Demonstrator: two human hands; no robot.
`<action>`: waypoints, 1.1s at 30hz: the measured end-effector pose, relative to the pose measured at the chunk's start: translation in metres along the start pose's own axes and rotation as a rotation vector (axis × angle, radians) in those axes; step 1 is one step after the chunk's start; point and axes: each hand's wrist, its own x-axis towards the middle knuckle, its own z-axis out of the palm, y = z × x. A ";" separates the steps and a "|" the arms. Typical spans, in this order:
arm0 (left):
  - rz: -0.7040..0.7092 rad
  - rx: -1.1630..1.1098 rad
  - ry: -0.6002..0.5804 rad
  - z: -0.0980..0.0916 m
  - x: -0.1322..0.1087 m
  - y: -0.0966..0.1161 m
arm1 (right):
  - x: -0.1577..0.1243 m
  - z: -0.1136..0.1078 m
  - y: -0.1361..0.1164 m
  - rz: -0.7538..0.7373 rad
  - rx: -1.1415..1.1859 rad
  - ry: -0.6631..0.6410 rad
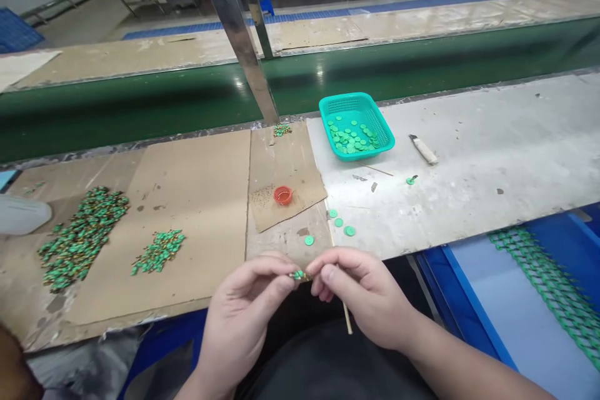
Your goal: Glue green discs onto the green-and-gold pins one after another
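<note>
Just over the table's front edge, my left hand [246, 315] pinches a small green-and-gold piece [298, 275] between thumb and fingertips. My right hand [372, 294] is closed around a thin wooden stick [347, 319], whose lower end hangs below the palm. The right fingertips also meet the gold end of the small piece; whether they grip it I cannot tell. Beyond the hands lie several loose green discs [349, 231]. A small red cup [282, 195] sits on a cardboard scrap [267, 219] beside tiny scattered grains.
A teal basket [357, 155] containing green discs stands at the back. To the left are a big pile [87, 237] and a smaller pile [159, 252] of green-and-gold pieces. A wrapped-handle knife [424, 150] lies right. A metal post [244, 44] rises behind; blue trays [473, 325] are lower right.
</note>
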 end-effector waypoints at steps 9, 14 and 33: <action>0.082 0.526 -0.021 -0.008 0.037 -0.023 | 0.016 -0.044 0.010 -0.370 -0.333 0.121; 0.115 0.573 -0.004 0.001 0.042 -0.041 | 0.026 -0.048 0.006 -0.410 -0.324 0.156; 0.341 0.726 0.008 0.004 0.038 -0.053 | 0.014 -0.063 0.018 -0.690 -0.757 0.339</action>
